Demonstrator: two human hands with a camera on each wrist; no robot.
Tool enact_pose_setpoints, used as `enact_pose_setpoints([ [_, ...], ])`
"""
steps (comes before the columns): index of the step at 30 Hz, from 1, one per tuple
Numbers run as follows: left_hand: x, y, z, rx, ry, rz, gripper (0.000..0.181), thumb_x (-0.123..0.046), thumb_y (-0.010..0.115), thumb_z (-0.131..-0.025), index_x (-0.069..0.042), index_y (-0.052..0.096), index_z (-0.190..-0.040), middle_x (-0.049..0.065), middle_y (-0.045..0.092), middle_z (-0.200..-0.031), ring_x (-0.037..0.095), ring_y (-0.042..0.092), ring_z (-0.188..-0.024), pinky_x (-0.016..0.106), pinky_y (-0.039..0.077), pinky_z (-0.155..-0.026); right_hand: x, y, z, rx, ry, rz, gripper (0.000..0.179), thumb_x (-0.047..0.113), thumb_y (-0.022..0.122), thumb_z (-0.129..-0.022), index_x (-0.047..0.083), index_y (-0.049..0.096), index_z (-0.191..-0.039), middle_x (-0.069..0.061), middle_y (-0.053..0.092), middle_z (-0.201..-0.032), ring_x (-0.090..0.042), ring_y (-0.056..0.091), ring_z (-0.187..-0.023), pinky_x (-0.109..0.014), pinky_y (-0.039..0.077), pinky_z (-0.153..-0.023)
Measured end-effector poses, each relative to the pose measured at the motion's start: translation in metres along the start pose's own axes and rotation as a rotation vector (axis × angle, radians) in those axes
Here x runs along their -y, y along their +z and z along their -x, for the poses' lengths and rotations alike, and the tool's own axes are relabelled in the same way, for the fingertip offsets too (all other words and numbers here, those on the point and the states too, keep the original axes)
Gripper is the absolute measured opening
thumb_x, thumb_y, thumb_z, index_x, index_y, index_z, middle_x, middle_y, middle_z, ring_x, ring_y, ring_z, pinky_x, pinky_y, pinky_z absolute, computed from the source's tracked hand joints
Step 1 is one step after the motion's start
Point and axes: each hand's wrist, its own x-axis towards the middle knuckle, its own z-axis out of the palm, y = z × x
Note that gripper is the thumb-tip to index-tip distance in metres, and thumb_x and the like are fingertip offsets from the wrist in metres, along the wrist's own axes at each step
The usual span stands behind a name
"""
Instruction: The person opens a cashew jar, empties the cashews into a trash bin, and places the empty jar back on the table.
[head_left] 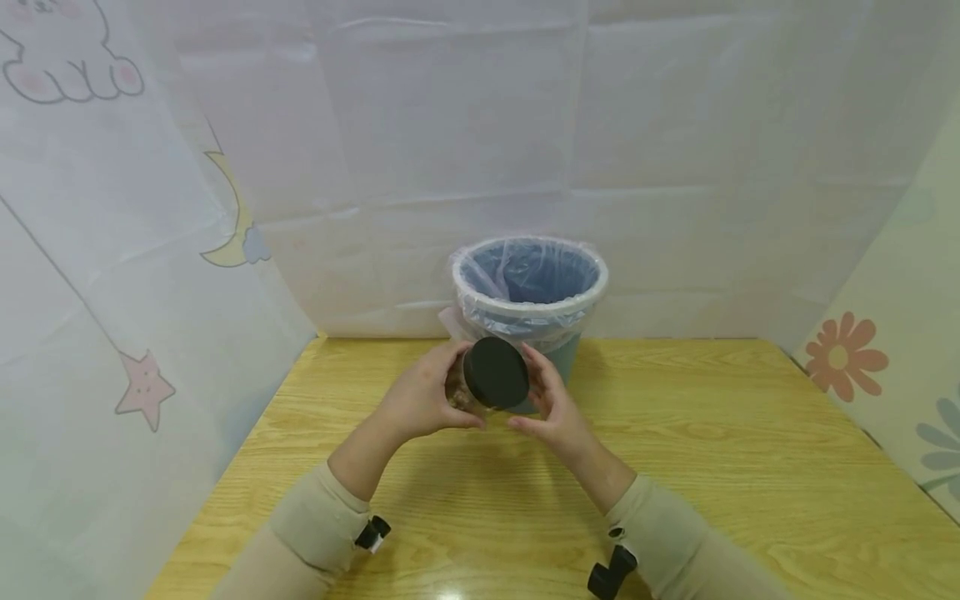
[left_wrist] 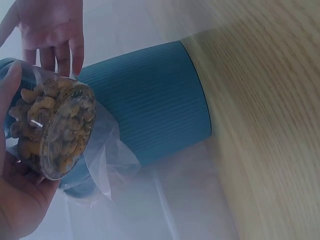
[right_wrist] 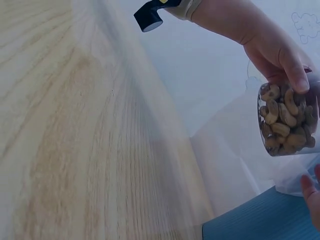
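A clear jar of cashews [left_wrist: 65,130] with a black lid [head_left: 497,372] is held tilted above the table. My left hand [head_left: 420,396] grips the jar's body, thumb below and fingers around the far side. In the right wrist view, the left thumb lies on the jar wall in front of the nuts [right_wrist: 287,117]. My right hand [head_left: 555,412] is beside the lid with its fingers spread and loosely bent. Seen from the left wrist, that hand's fingers are extended and do not close round the jar.
Behind the hands, a blue ribbed bin [left_wrist: 150,100] stands on the wooden table [head_left: 712,433]. A clear plastic liner [head_left: 517,329] folds over its white rim. White sheets [head_left: 450,125] with cartoon prints hang around the table's back and sides.
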Motion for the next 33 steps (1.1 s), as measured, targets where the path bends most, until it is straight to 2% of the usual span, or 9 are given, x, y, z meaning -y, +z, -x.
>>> enact_pose_setpoints([
  [3, 0.0, 0.002, 0.001, -0.015, 0.0, -0.01, 0.091, -0.049, 0.084, -0.052, -0.017, 0.045, -0.128, -0.005, 0.052, -0.12, 0.01, 0.05, -0.11, 0.032, 0.043, -0.092, 0.002, 0.005, 0.001, -0.043, 0.043, -0.021, 0.09, 0.015, 0.074, -0.077, 0.007, 0.016, -0.145, -0.019, 0.025, -0.144, -0.012, 0.033, -0.127, -0.019, 0.032, -0.1],
  [9, -0.001, 0.008, 0.001, -0.038, 0.009, -0.039, 0.093, -0.052, 0.083, -0.053, -0.015, 0.044, -0.129, -0.002, 0.052, -0.122, 0.013, 0.05, -0.111, 0.033, 0.043, -0.093, 0.007, 0.015, 0.002, -0.115, 0.075, -0.074, 0.093, 0.015, 0.074, -0.076, 0.002, 0.012, -0.144, -0.021, 0.02, -0.146, -0.013, 0.029, -0.129, -0.017, 0.029, -0.101],
  [17, -0.002, 0.012, 0.001, -0.062, 0.025, -0.068, 0.094, -0.051, 0.083, -0.053, -0.014, 0.043, -0.129, -0.002, 0.052, -0.121, 0.014, 0.051, -0.111, 0.033, 0.043, -0.093, 0.012, 0.025, 0.0, -0.214, 0.157, -0.022, 0.089, 0.007, 0.072, -0.076, 0.007, 0.015, -0.145, -0.012, 0.027, -0.144, -0.024, 0.03, -0.128, -0.019, 0.033, -0.097],
  [25, -0.003, 0.015, 0.001, -0.061, 0.035, -0.067, 0.094, -0.05, 0.084, -0.052, -0.014, 0.044, -0.129, -0.002, 0.053, -0.12, 0.013, 0.052, -0.109, 0.032, 0.044, -0.091, 0.013, 0.028, -0.001, -0.231, 0.157, 0.009, 0.081, 0.004, 0.073, -0.075, 0.006, 0.025, -0.14, -0.013, 0.034, -0.139, -0.026, 0.036, -0.123, -0.022, 0.039, -0.093],
  [33, -0.003, 0.015, 0.001, -0.032, 0.016, -0.061, 0.095, -0.051, 0.083, -0.052, -0.013, 0.044, -0.13, -0.001, 0.053, -0.121, 0.015, 0.052, -0.11, 0.034, 0.044, -0.091, 0.011, 0.026, 0.0, -0.22, 0.154, -0.007, 0.081, 0.005, 0.075, -0.073, 0.006, 0.027, -0.139, -0.012, 0.036, -0.137, -0.023, 0.038, -0.12, -0.024, 0.039, -0.093],
])
